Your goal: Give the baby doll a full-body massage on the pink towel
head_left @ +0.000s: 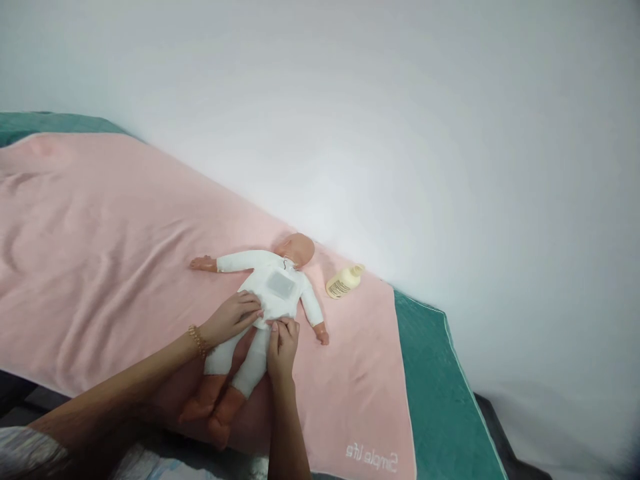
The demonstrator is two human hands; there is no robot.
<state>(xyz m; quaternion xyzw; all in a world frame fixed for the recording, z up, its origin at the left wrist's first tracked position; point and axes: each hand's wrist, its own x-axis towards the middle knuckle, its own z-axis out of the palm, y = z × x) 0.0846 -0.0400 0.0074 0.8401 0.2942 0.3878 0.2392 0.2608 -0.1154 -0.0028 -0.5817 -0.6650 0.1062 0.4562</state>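
Observation:
A baby doll (273, 310) with a white cloth body and tan plastic head, hands and legs lies stretched out on the pink blanket (350, 387). Its face is not visible, and a grey rectangular patch sits on the torso. My left hand (235, 317), with a beaded bracelet at the wrist, is closed at the doll's waist on the left side. On the opposite side of the waist my right hand (284, 343) pinches the white cloth, thumb against curled fingers. Beside the doll's arm lies a pale yellow bottle (344, 281), apart from both hands.
Green cloth (435, 360) shows beyond the blanket's right edge, with more at the far left. A plain white wall (350, 133) rises directly behind the blanket. Dark furniture edges (500, 427) appear at the lower right.

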